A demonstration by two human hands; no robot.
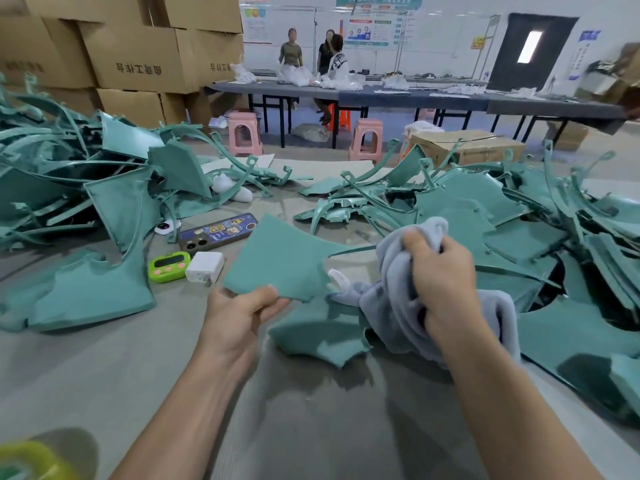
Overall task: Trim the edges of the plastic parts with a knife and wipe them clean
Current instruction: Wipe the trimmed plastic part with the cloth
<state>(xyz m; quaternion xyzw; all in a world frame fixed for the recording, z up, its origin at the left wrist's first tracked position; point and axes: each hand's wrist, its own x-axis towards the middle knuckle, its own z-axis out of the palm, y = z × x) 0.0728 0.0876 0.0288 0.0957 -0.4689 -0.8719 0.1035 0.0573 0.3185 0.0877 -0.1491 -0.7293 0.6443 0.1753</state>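
Note:
My left hand [239,315] pinches the near edge of a flat teal plastic part [280,259], holding it up off the floor. To its right, my right hand [441,282] grips a bunched grey cloth [393,299], which hangs beside the part's right edge. Another teal part [318,332] lies on the grey floor just below the held one. No knife is visible.
Heaps of teal plastic parts lie at the left [86,188] and the right [519,220]. A phone [218,232], a green timer [169,266] and a white charger [205,266] lie on the floor left of the held part. Cardboard boxes, pink stools, a long table and people are behind.

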